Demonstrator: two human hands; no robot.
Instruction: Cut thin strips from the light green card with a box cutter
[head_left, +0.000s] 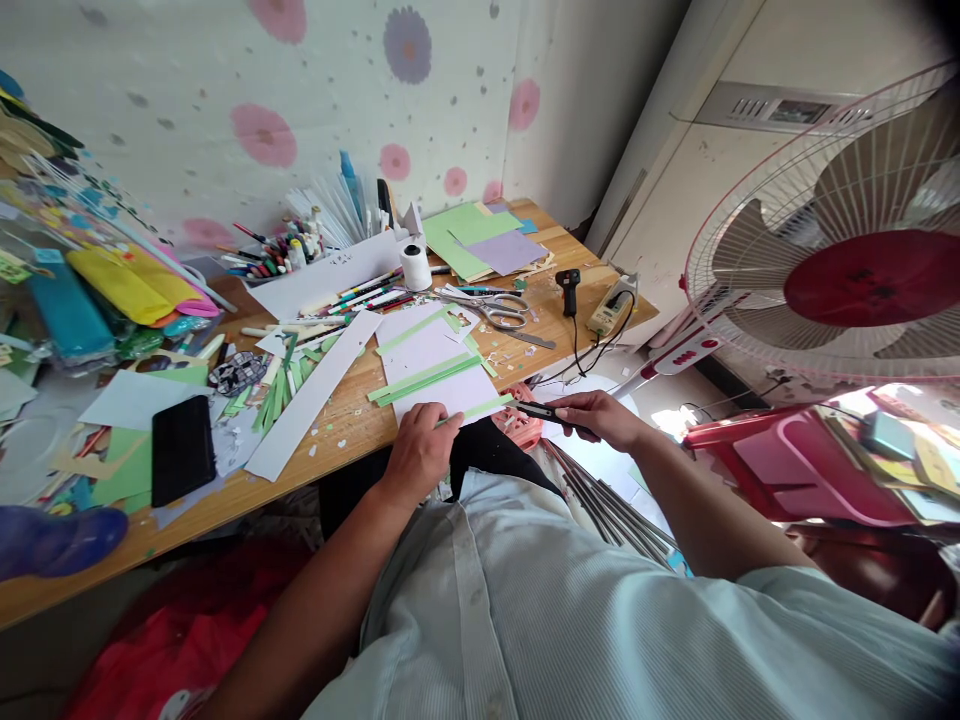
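Right now the left hand (418,450) lies flat, palm down, fingers closed together, pressing the near edge of a white sheet (435,365) at the front lip of the wooden desk (337,425). Under its fingertips is the near end of a thin green strip (480,408), which runs along that near edge, rising slightly to the right. Two more green strips (424,380) lie across the sheet's middle w/ the same slant, another near the top.

Right hand (600,415) is off the desk's front edge, to the right of the sheet, closed around a dark, slim craft knife (541,410). The knife's long axis is close to level, tip pointing left toward the strip's right end; tip & strip end look just beside each other, can't tell if touching. So strip and knife are nearly in line, w/ the left hand holding one end and the right hand nearer the free end.

Elsewhere on the desk: scissors (501,312) beyond the sheet, a white roll (415,266) upright, a long white paper band (315,390) lying diagonally to the left, a black phone (183,449) further left, coloured paper sheets (480,240) at the back, a box of pens (300,255), a glue gun (570,285) near the right edge. A fan (847,240) stands well apart on the right.
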